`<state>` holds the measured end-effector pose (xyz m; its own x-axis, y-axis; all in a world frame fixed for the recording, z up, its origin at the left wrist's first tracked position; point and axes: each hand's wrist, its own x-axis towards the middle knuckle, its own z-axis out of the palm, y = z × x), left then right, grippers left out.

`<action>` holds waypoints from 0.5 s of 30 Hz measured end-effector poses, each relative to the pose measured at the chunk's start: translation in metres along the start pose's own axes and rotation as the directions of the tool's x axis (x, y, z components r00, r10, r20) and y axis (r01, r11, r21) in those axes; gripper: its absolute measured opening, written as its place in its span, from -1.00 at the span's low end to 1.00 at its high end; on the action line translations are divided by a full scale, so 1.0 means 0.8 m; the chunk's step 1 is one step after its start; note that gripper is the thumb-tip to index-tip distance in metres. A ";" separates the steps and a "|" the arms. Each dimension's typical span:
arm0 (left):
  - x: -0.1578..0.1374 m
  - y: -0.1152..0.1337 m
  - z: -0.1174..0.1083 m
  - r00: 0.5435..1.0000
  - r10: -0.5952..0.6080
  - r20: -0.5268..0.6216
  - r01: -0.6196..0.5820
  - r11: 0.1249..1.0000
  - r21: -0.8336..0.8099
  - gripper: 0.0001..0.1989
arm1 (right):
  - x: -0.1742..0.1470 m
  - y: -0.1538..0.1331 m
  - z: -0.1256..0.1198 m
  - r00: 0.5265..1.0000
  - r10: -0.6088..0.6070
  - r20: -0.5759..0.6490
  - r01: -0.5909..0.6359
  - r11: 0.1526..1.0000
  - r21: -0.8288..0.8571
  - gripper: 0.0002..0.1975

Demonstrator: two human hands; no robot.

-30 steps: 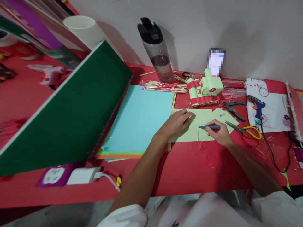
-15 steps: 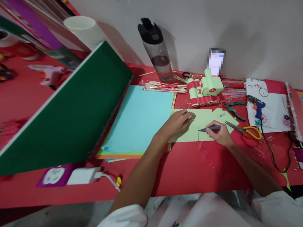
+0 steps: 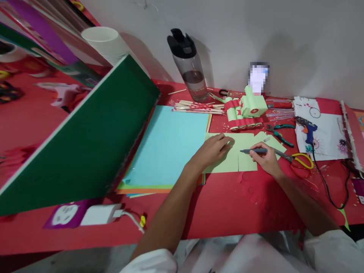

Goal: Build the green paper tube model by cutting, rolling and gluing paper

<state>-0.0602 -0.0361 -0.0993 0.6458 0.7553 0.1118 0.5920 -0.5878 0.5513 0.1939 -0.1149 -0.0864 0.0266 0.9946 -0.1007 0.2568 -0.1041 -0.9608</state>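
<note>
My right hand [image 3: 265, 158] grips a dark grey pen [image 3: 258, 150], its tip pointing left over a light green sheet of paper [image 3: 246, 163]. A short dark line runs up from the sheet's lower edge. My left hand [image 3: 216, 149] lies on the left part of that sheet, fingers stretched out. Scissors with yellow handles [image 3: 303, 160] lie just beyond my right hand, partly behind it. A green paper model tank [image 3: 250, 108] with red strips stands behind the sheet. Left of it is a stack of coloured paper [image 3: 170, 148] with light blue on top.
A water bottle [image 3: 189, 72] and a phone [image 3: 258, 77] stand by the wall. Pliers [image 3: 281, 134] and a blue glue gun [image 3: 309, 131] lie at the right. A green board [image 3: 93, 140] leans at the left, near a white charger [image 3: 101, 214].
The pen tip has moved slightly right and up, away from the drawn line. My left hand stays on the sheet. The whole view has shifted a little.
</note>
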 end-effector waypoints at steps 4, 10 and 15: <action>0.001 -0.001 0.001 1.000 0.007 -0.004 -0.007 1.000 0.005 -0.67 | 0.002 -0.001 -0.001 0.999 0.004 0.040 -0.003 1.000 -0.021 -0.80; 0.001 -0.002 0.002 1.000 0.003 0.002 -0.003 1.000 0.007 -0.66 | 0.001 0.002 -0.001 0.998 0.005 0.070 -0.004 1.000 -0.020 -0.77; 0.001 -0.001 0.002 1.000 0.004 -0.008 -0.004 1.000 -0.001 -0.67 | 0.001 0.003 -0.002 0.997 -0.001 0.072 0.004 0.999 -0.052 -0.77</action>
<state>-0.0596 -0.0357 -0.1006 0.6442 0.7552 0.1212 0.5886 -0.5907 0.5519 0.1960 -0.1141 -0.0884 -0.0436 0.9920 -0.1184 0.3068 -0.0995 -0.9466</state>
